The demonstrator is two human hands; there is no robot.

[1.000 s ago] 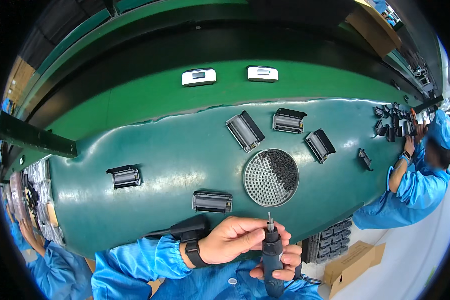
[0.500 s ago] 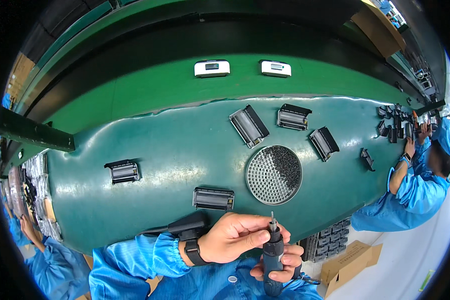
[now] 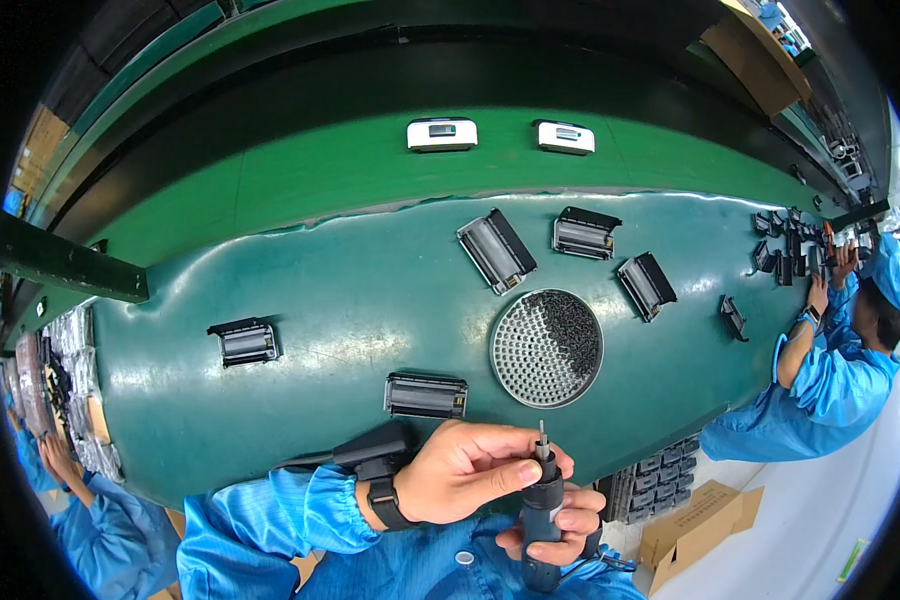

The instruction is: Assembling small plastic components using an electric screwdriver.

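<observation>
An electric screwdriver [image 3: 541, 540] with a dark body stands nearly upright close in front of me, its thin metal bit pointing up and away. My right hand [image 3: 574, 521] is wrapped round its body. At the collar just below the bit, my left hand [image 3: 462, 478] pinches it between thumb and fingers. Beyond the bit lies a round metal dish [image 3: 518, 370], dimpled with holes and piled with small dark screws on its right half. A black rectangular housing [image 3: 426, 395] rests on the table left of the dish, near my left hand.
More black housings [image 3: 497, 252] lie around the green table [image 3: 350, 270], with one [image 3: 246, 342] far left. Two white devices [image 3: 442, 134] sit on the green belt [image 3: 300, 165] behind. At right a co-worker [image 3: 840, 350] handles black parts. Stacked trays [image 3: 660, 480] and a carton [image 3: 695, 530] stand lower right.
The two white devices have shifted to the right along the belt. Both my hands and the screwdriver have moved very slightly left and up, with the grip unchanged.
</observation>
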